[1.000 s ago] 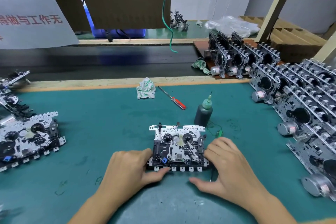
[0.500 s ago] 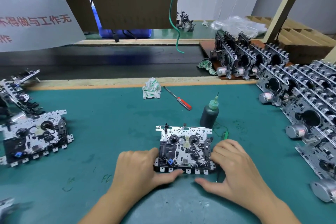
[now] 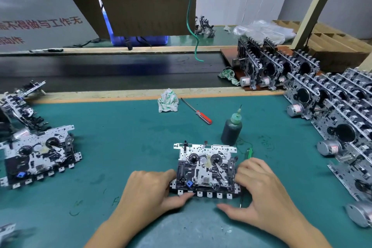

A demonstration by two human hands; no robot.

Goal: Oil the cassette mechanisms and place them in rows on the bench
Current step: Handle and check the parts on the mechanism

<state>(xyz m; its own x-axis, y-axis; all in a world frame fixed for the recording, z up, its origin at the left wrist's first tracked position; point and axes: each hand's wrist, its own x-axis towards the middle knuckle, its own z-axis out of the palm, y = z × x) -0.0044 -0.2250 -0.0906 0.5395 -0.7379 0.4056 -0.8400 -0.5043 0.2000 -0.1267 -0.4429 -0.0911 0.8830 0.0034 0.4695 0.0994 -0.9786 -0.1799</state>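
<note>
1. At the near middle of the green bench mat, the silver-and-black stamped-metal cassette mechanism lies flat, face up, between your hands.
2. Your left hand holds its left edge: fingers curl against the side, thumb along the front row of white tabs. Your right hand grips the right edge the same way, thumb stretched out on the mat just in front.
3. Handling, my read: stiff perforated plate, light to moderate weight, not slippery unless oiled. The exposed reels, springs and levers on top look fragile, so keep fingers off them.
4. Take it by the two short side edges, as you do now. Avoid the white tabs and the thin posts at the back edge; they look bendable.
5. Containers: the dark squeeze bottle with green nozzle stands upright just behind the mechanism's right corner. It looks nearly full of dark oil; the tip looks uncapped, so don't knock it.
6. A blue plastic crate sits beyond the conveyor; I can't tell its contents.
7. Finished units stand on edge in rows at your right; the unit in hand probably goes there.
</note>
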